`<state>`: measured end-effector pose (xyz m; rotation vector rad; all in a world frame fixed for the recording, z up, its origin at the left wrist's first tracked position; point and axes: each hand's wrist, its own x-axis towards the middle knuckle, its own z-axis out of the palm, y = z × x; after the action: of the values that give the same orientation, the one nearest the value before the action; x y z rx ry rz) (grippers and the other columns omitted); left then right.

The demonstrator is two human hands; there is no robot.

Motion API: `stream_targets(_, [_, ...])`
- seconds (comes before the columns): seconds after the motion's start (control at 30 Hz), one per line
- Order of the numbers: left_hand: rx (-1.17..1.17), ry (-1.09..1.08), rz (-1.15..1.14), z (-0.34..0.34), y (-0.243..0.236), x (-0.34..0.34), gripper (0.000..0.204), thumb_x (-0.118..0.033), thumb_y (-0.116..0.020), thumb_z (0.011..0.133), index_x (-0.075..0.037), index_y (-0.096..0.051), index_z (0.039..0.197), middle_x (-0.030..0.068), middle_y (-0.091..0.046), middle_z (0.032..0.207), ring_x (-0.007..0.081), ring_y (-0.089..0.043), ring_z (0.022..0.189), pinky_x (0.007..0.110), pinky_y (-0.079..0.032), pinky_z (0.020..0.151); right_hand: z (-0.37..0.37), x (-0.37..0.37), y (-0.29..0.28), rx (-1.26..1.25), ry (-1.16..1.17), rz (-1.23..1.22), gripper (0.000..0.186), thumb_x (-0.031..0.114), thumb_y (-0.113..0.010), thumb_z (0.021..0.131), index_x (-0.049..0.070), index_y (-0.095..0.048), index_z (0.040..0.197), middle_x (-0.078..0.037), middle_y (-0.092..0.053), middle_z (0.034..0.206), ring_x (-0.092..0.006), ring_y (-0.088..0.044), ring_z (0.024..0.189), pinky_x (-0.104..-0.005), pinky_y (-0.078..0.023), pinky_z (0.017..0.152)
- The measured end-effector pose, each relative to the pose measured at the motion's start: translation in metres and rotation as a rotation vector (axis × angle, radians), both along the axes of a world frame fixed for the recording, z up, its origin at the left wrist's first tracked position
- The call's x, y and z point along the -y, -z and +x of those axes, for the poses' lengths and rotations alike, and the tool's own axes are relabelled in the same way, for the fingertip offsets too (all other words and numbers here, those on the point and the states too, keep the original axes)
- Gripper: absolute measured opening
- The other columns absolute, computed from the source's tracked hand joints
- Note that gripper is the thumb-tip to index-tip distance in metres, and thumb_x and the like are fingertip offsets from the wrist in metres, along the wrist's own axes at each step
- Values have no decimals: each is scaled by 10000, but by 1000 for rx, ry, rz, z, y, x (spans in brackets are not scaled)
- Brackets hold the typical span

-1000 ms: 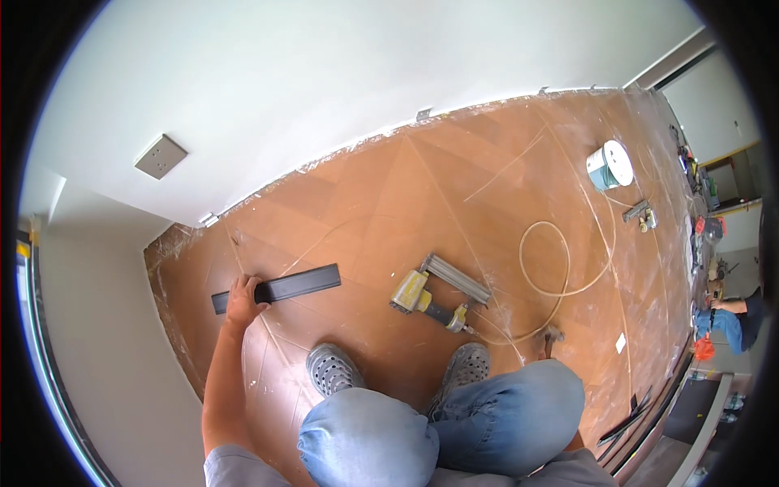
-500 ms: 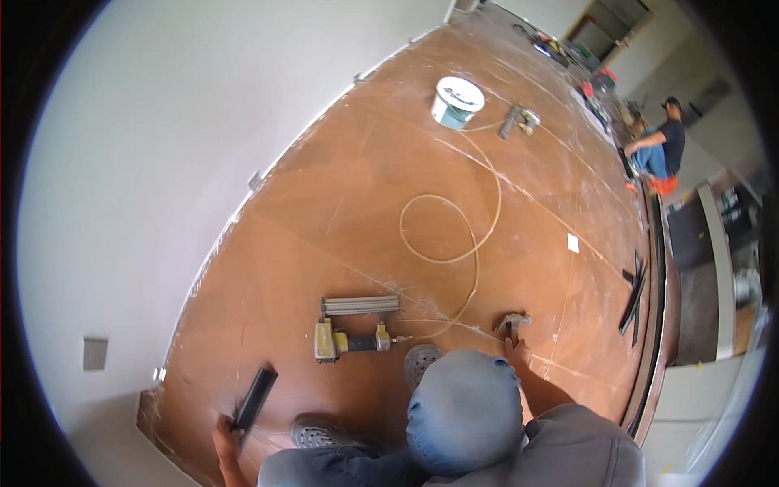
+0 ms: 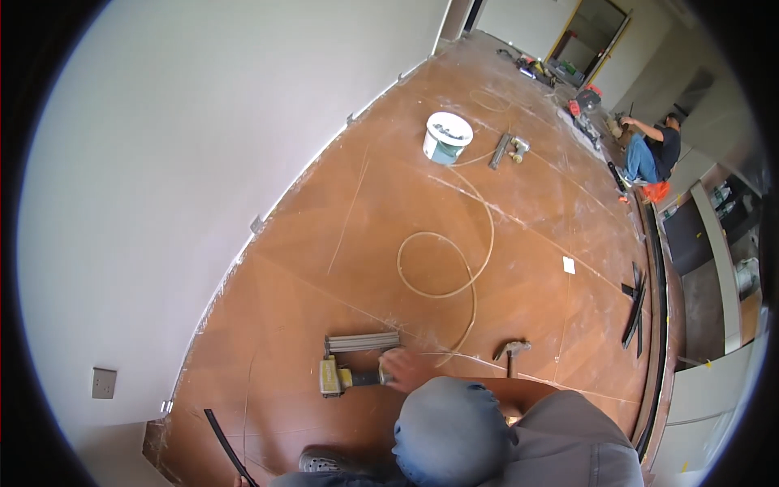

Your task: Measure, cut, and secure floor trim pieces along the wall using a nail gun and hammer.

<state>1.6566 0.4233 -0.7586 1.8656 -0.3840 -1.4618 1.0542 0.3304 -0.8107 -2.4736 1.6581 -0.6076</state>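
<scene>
At the lower left edge my left hand point(image 3: 238, 482) barely shows, closed on a long black strip point(image 3: 230, 446) that tilts up to the left. My right hand point(image 3: 406, 369) reaches left across the front of my knee and overlaps the handle end of a yellow and black nail gun point(image 3: 331, 378). Motion blurs its fingers, so a grip on the gun cannot be made out. The gun lies on its side, its grey magazine point(image 3: 363, 342) away from me. To the right of this hand, a claw hammer point(image 3: 512, 350) lies on the brown floor covering, untouched.
A thin air hose point(image 3: 438, 234) loops ahead toward a white bucket point(image 3: 448, 139) and a second nail gun point(image 3: 519, 149). Black strips point(image 3: 634, 312) lie at right. A co-worker point(image 3: 649, 154) sits far right. A pale wall point(image 3: 203, 146) runs along the left.
My right hand has let go of the hammer and moved left to the nail gun. My left hand and the black strip have dropped toward the lower edge. The co-worker's arm is now raised.
</scene>
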Motion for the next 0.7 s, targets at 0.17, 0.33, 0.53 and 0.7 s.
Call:
stream_targets(0.17, [-11,96,17,-53,13,19,390,-161,-649,992,27,-597,1329,62,-667,1029,193,-624,878,333,-528,758,37,31,7,-235,-166,88,543,340,-803,716,8,-629,1109,-126,-632,1077,-305,-556,1125,-435,-427,1030])
stream_targets(0.33, [4,243,20,-83,35,15,382,-158,-660,977,28,-606,1306,68,-671,1013,196,-629,870,335,-528,755,47,51,7,-417,-180,403,466,395,-764,724,42,-609,984,-109,-648,978,-271,-556,1021,-414,-420,918])
stream_targets(0.53, [94,363,5,-72,40,-8,372,-156,-672,959,28,-615,1277,75,-676,994,199,-635,860,337,-529,752,0,89,-26,-440,39,448,472,450,-745,759,42,-651,977,-178,-649,1017,-365,-576,1021,-498,-464,911])
stream_targets(0.7, [211,422,-22,-52,37,10,365,-153,-682,944,29,-624,1254,81,-680,978,201,-640,852,339,-530,750,-80,134,-35,-480,93,433,488,443,-738,782,10,-667,994,-203,-687,1042,-371,-592,1091,-503,-465,956])
